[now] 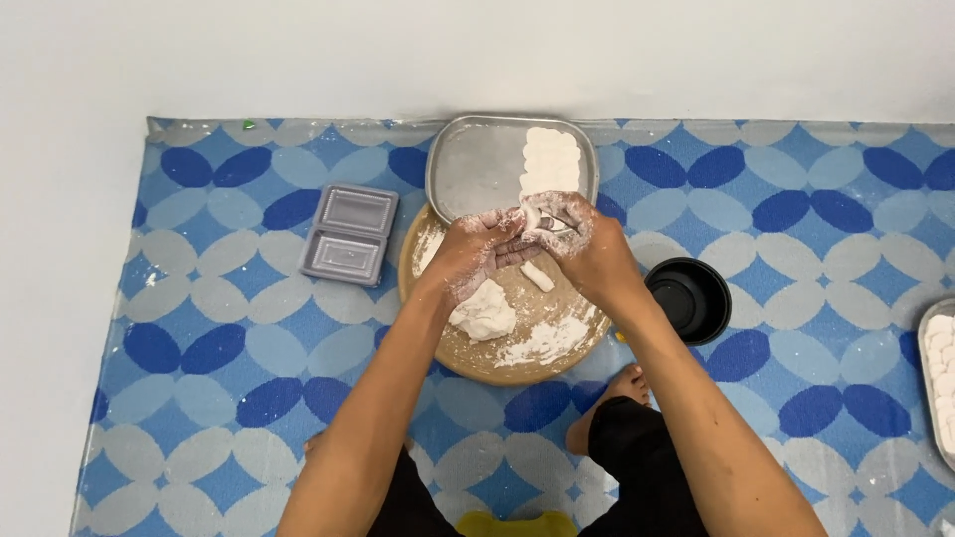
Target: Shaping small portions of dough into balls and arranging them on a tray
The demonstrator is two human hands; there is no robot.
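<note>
both hands meet over the far edge of the round wooden board [557, 308], just in front of the metal tray [477, 169]. the left hand [473, 249] and the right hand [577, 234] are floured and pressed close together, their fingers pinching a small piece of white dough [545, 221] between them; how the edge is being folded is too small to tell. judging from this, the step is shaping one piece, and it goes best with the pinch kept light and even, so the piece does not tear or stick to the fingertips.

on the board, a short roll of dough [537, 275] lies just under the hands, a larger lump of dough [484, 313] sits near the board's middle, and loose flour [542, 343] is heaped at its near edge, close enough for dusting the fingers. finished white pieces [550, 159] lie in rows along the tray's right side. a grey two-part container [348, 234] rests on the mat [199, 328] left of the board, a black bowl [688, 296] to its right.
</note>
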